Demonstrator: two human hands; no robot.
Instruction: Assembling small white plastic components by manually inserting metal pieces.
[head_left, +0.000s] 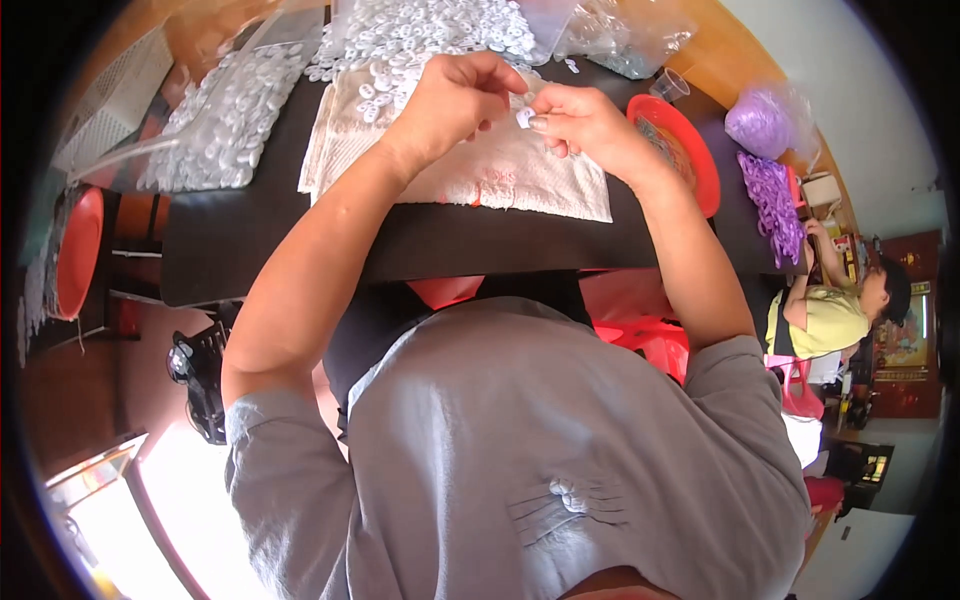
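Observation:
Over a white towel [540, 195] on the dark table [250, 260], my two hands are raised close together. My right hand [585, 122] pinches a small white plastic piece [525, 117] between thumb and fingers. To its left, my left hand [462, 95] has its fingers curled in a pinch, tips pointing toward the right hand; whatever they hold, if anything, is too small to make out. Loose white pieces [375, 95] of the same sort lie on the towel beside my left wrist. Beyond the hands spreads a large heap of white pieces [440, 30].
A clear bag of white pieces [225, 130] lies at the left. On the right are a red tray [700, 150], a clear cup [670, 85], a purple-filled bag [765, 120] and purple links [770, 205]. Another person [835, 320] sits farther right. A red basin [80, 250] stands far left.

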